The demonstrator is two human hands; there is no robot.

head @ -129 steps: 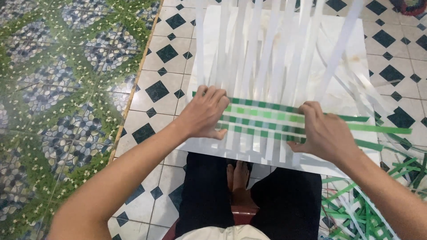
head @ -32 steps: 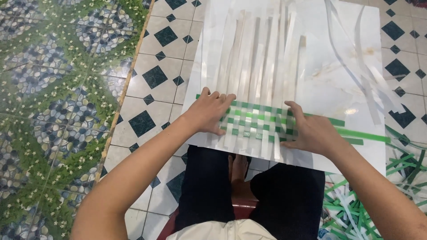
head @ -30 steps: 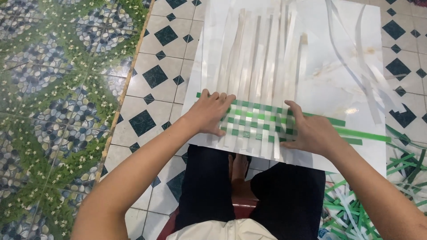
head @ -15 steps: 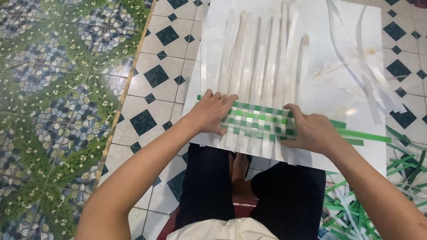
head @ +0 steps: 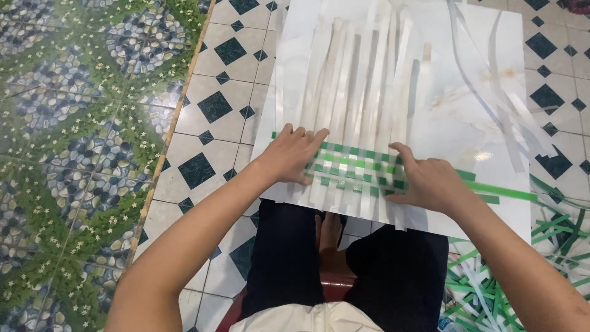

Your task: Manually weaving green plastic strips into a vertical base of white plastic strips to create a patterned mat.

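Fingers of my left hand (head: 294, 154) and right hand (head: 430, 183) lie spread flat, gripping nothing, on the woven strips (head: 356, 169); thin, floppy, slippery bands, I judge; pinch loose ends toward 12 o'clock.

Woven panel (head: 356, 169): green strips crossing white strips (head: 362, 80) on a pale marbled board (head: 467, 123). Left hand (head: 292, 155) flat on its 9 o'clock edge, right hand (head: 430, 181) flat on its 3 o'clock edge. Loose green strips (head: 491, 289) at 5 o'clock on the patterned tile floor (head: 209, 104).
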